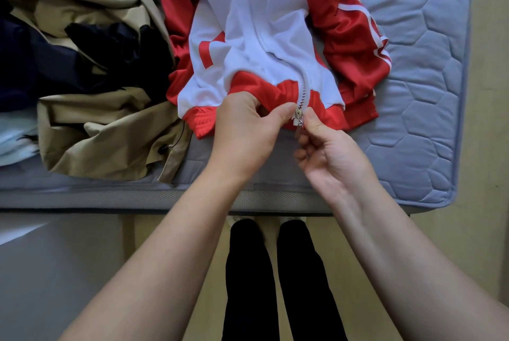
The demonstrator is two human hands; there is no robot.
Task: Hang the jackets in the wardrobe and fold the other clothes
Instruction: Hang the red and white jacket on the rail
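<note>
**A:** Where was the jacket?

**B:** The red and white jacket (248, 37) lay front-up on the bed (427, 92), its hem (203, 123) nearest the person.

**A:** And the hands?

**B:** The left hand (248, 131) had its grip closed on the hem just beside the zip. The right hand (333, 158) pinched the metal zip slider (299, 117) at the hem.

**A:** Anything nearby?

**B:** A tan coat (104, 125) and dark clothes (82, 59) lay heaped on the bed, left of the jacket.
</note>
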